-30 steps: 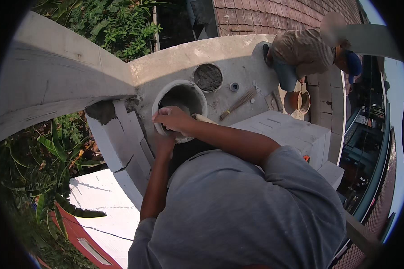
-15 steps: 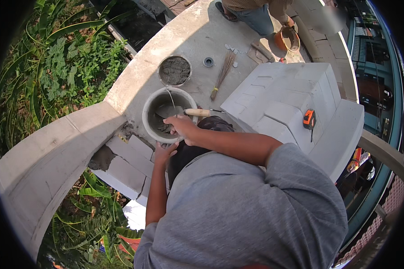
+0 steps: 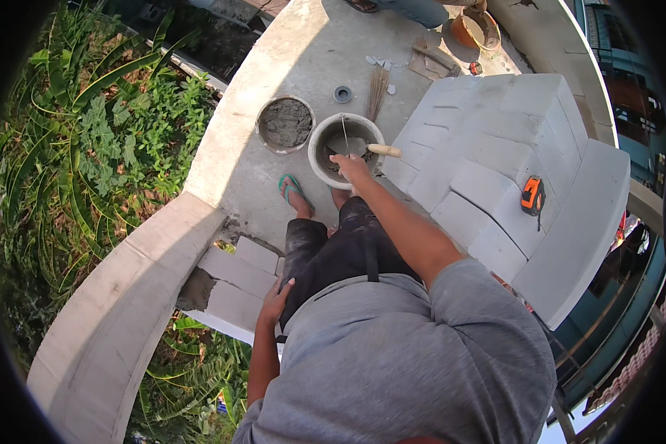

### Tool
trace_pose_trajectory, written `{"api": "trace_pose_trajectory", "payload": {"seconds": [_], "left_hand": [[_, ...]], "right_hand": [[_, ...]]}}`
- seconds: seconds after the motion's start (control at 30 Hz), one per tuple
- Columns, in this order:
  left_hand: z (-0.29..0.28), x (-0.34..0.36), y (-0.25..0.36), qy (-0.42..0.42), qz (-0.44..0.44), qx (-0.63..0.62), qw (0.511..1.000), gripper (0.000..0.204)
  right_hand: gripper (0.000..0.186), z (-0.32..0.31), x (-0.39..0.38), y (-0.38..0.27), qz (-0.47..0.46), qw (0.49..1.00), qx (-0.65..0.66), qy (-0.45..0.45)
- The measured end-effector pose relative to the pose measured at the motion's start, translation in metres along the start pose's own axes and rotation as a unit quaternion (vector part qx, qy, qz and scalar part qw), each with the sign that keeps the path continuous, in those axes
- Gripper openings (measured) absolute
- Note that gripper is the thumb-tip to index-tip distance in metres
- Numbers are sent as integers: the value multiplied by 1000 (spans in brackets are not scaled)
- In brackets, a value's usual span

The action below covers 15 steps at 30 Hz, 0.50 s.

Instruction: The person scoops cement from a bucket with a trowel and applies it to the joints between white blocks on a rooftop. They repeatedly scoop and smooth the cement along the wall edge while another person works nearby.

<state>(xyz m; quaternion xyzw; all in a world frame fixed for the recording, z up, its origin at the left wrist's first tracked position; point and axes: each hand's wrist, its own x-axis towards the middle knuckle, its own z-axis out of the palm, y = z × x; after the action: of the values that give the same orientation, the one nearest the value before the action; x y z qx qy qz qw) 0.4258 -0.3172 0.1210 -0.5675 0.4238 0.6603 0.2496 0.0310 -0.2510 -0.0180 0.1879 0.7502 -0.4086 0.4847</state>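
Head view: white bucket (image 3: 345, 149) sits on the concrete slab (image 3: 303, 59) just ahead of your feet, wet grey mortar inside, a trowel (image 3: 362, 148) lying in it with its pale wooden handle pointing right. Your right hand (image 3: 350, 167) is at the bucket's near rim, fingers curled down; whether they grip the rim or the trowel you cannot tell from here. Your left hand (image 3: 277, 297) rests open against your left thigh, holding nothing. Risks, judged: you are bent far forward on sandals (image 3: 292, 189), so a one-handed lift of a heavy bucket could tip it and slop mortar on the slab. A second pan of mortar (image 3: 286, 123) stands just left, easy to knock. The stacked white blocks (image 3: 496, 155) crowd your right elbow; the orange tape measure (image 3: 531, 195) on them could be swept off
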Motion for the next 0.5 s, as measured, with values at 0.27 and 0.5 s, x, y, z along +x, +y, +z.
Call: {"api": "trace_pose_trajectory", "payload": {"seconds": [0.27, 0.5], "left_hand": [[-61, 25, -13, -20, -62, -4, 998, 55], [-105, 33, -8, -10, -76, -13, 997, 46]], "right_hand": [[47, -4, 164, 42, 22, 991, 109, 69], [46, 17, 217, 71, 72, 968, 222, 91]]}}
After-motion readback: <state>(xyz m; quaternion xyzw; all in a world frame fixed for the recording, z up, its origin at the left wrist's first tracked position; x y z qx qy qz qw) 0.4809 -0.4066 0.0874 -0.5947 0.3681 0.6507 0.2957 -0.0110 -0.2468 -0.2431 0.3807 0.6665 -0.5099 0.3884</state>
